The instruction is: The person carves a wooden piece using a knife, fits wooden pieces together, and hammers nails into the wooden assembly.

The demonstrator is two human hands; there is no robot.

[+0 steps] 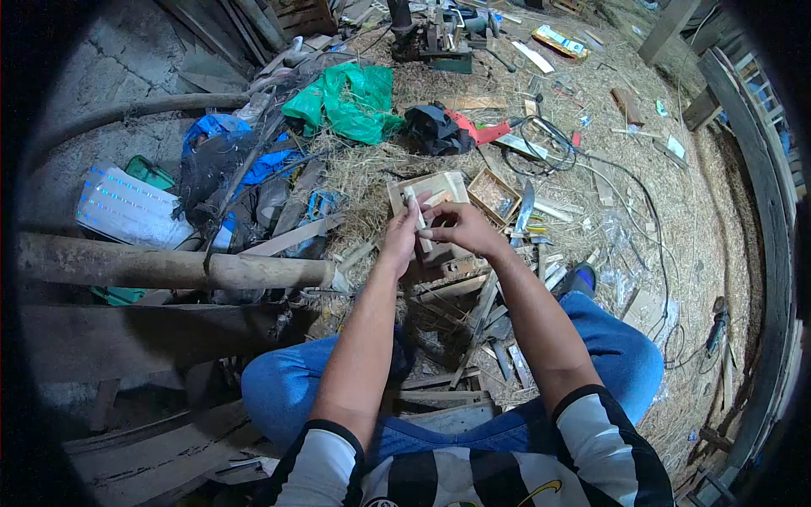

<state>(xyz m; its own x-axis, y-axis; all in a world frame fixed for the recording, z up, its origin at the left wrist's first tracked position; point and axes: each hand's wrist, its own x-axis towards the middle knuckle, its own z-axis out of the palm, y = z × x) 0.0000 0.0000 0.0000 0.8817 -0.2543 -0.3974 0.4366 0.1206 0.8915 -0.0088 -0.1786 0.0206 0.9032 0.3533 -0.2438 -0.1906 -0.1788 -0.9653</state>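
A short, pale strip of wood (411, 203) stands slanted in my left hand (400, 239), whose fingers are closed around it. My right hand (461, 228) comes in from the right, thumb and fingertips pinched together at the strip's side. Whether a small piece sits between those fingertips is too fine to make out. Beneath both hands is a light wooden board (454, 183), partly covered by them. Just right of it lies a shallow wooden box (495, 196) with small bits inside. Beside the box is a wide blade (525, 205).
A red power tool (488, 133) with a black cable lies ahead, near a green plastic bag (346, 101). A machine (448, 42) stands at the back. A thick pole (169, 262) juts in from the left. Wood scraps and straw cover the ground; a timber rail (752, 152) runs along the right.
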